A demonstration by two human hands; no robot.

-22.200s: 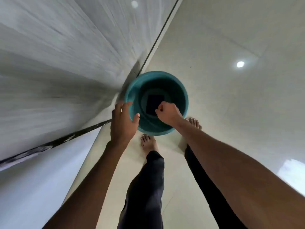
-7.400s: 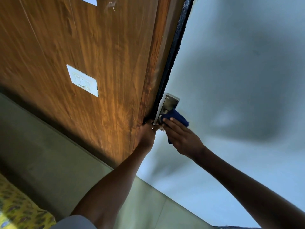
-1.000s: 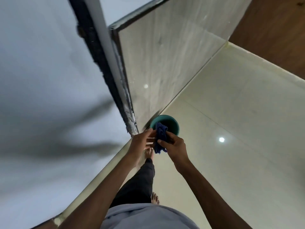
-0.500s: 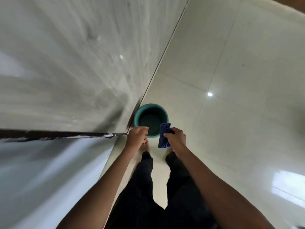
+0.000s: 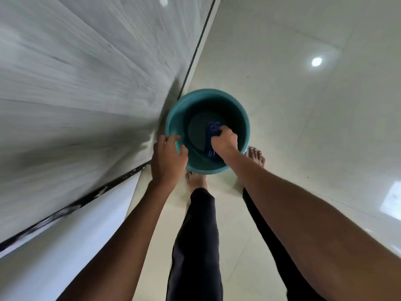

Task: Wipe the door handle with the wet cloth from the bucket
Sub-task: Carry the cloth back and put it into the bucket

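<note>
A teal bucket (image 5: 236,109) stands on the pale tiled floor against the wall, just beyond my bare feet. My right hand (image 5: 224,141) is down inside the bucket, fingers closed around the dark blue cloth (image 5: 212,129), which hangs crumpled below and beside the fist. My left hand (image 5: 167,159) grips the bucket's near left rim, thumb inside and fingers outside. The door handle is out of view.
A grey marbled wall (image 5: 86,83) fills the left side, with a dark strip (image 5: 86,198) running along its lower edge. My feet (image 5: 256,156) stand right behind the bucket. Glossy floor tiles (image 5: 303,127) stretch to the right.
I have bent down closer to the bucket. My right hand went from above the rim down inside with the cloth. My left hand moved onto the bucket's rim.
</note>
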